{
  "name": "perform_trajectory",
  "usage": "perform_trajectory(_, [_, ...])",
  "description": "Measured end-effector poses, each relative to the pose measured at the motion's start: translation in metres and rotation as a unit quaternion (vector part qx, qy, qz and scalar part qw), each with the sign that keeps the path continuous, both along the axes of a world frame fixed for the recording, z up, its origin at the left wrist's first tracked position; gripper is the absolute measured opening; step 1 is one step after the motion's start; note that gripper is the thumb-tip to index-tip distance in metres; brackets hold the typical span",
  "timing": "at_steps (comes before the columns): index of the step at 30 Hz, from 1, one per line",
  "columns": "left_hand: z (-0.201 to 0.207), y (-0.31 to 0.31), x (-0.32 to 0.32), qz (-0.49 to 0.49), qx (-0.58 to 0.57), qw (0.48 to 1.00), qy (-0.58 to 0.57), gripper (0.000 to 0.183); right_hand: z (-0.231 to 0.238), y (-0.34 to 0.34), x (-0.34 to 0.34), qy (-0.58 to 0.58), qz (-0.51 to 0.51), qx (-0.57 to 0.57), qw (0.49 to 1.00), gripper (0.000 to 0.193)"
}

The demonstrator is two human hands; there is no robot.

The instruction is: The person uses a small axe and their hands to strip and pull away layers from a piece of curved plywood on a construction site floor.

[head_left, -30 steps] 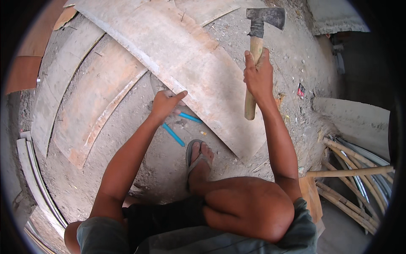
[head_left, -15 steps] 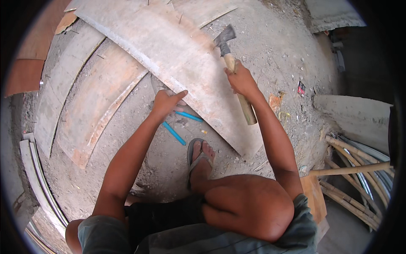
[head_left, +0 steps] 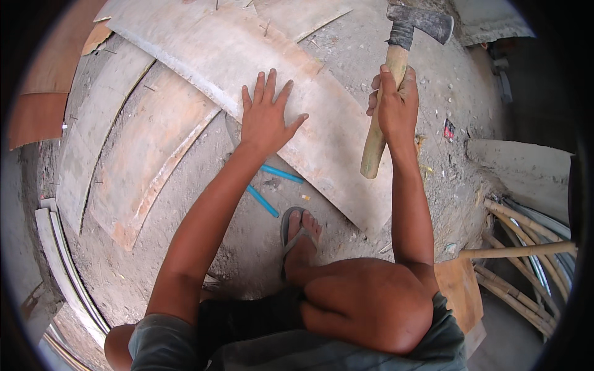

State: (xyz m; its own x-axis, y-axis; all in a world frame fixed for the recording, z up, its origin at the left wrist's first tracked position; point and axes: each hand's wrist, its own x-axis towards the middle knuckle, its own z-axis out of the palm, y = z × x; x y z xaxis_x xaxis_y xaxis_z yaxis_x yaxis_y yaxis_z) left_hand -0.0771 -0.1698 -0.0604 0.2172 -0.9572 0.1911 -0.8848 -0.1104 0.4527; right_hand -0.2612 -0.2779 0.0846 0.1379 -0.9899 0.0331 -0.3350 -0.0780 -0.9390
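Axe handle (head_left: 374,151) partly behind right hand (head_left: 399,111)

board (head_left: 322,133): long, pale, brown-stained, lying diagonally | hatchet (head_left: 397,59): dark head, wooden handle, held above board's right edge

no lettering, numbers or signs can be read

the likeliest printed piece is a small, flat, red-and-black packet (head_left: 449,130) of a material that cannot be told, lying on the grey, gravelly dirt ground (head_left: 352,55) toward the right side, near a pale grey, rough-edged concrete slab (head_left: 523,173); it shows only as patches of colour, too small and blurred to tell whether they form words, figures or a brand mark.
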Motion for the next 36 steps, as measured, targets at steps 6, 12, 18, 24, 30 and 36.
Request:
perform_trajectory(6, [-0.025,-0.019,-0.021,-0.007,0.079,0.993,-0.084,0.090,-0.084,-0.019,-0.027,0.288,0.079,0.040,0.953,0.035])
perform_trajectory(12, [-0.025,-0.017,-0.010,0.003,0.083,0.991,-0.102,0.091,-0.037,-0.005,-0.022,0.140,0.031,0.094,0.985,0.040])
perform_trajectory(18, [-0.023,-0.019,-0.013,0.001,0.070,0.993,-0.099,0.091,0.004,-0.068,-0.012,0.111,0.064,0.093,0.987,0.032])
perform_trajectory(24, [-0.023,-0.021,-0.010,0.006,0.087,0.992,-0.087,0.091,-0.046,-0.072,-0.021,0.426,0.268,0.219,0.836,0.043])
perform_trajectory(30, [-0.025,-0.019,-0.013,0.006,0.071,0.992,-0.102,0.092,-0.002,-0.068,-0.014,0.136,0.062,0.066,0.987,0.035])
perform_trajectory(36, [-0.021,-0.022,-0.015,0.001,0.116,0.988,-0.107,0.092,-0.034,-0.052,-0.016,0.334,0.223,0.168,0.900,0.036])
